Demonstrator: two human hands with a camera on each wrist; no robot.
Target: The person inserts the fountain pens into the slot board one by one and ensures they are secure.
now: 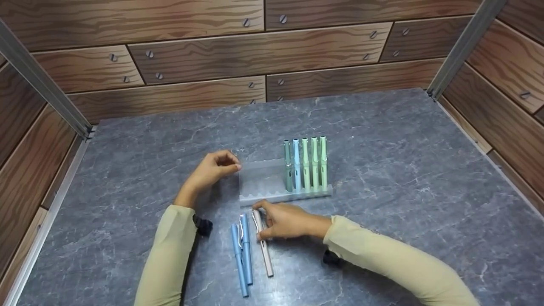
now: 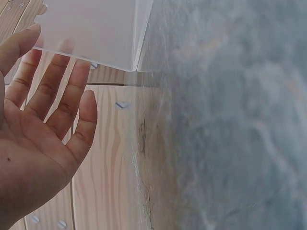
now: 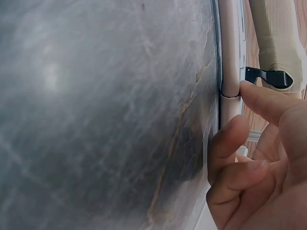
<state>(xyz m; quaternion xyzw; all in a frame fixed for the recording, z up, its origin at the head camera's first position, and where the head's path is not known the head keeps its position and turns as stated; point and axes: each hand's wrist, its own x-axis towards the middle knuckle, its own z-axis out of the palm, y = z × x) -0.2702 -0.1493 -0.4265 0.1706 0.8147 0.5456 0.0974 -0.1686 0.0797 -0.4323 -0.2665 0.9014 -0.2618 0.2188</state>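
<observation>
A clear pen stand (image 1: 263, 180) stands mid-table, with pens upright in its right part: a dark green pen (image 1: 289, 170), a light blue pen (image 1: 296, 165) and three light green pens (image 1: 315, 165). My left hand (image 1: 214, 170) pinches the stand's left edge; in the left wrist view its fingertips show through the clear panel (image 2: 96, 33). In front of the stand, my right hand (image 1: 287, 221) holds a pale pinkish-silver pen (image 1: 266, 257) between thumb and fingers, the pen lying along the tabletop. Left of it lie two blue pens (image 1: 239, 263), side by side.
A grey marbled tabletop (image 1: 395, 170) carries everything. Wood-patterned panels (image 1: 204, 55) rise behind and at both sides, with metal posts (image 1: 459, 51) at the back corners. Black wrist cameras (image 1: 203, 225) hang under both sleeves.
</observation>
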